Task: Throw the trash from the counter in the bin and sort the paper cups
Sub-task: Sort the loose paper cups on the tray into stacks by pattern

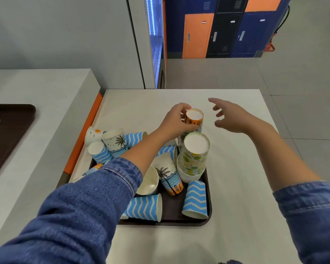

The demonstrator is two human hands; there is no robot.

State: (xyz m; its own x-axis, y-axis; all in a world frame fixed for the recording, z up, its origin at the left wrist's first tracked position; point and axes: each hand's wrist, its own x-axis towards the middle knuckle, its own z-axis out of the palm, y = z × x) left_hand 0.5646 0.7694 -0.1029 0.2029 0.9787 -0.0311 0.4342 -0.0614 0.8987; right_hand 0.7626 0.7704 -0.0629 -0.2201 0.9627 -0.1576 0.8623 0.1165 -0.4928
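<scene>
The left hand [174, 121] has its grip closed around an upside-down orange cup [194, 119] at the far end of the dark tray [208, 212], while the right hand [231, 117] hovers just beside it, fingers spread and holding nothing. Directly in front of the orange cup stands an inverted stack of lemon-print cups [193, 157], crowding the near side of the grasp. Blue zigzag cups [195, 200] and palm-print cups [169, 173] lie tumbled across the tray on the white desk [246, 187], and a second tray [11, 130] sits well apart on the left.

We can read no text anywhere. The small labels on the lockers [225, 33] at the upper right of the frame are too blurred, and the paper cups [194, 155] carry only patterns.
</scene>
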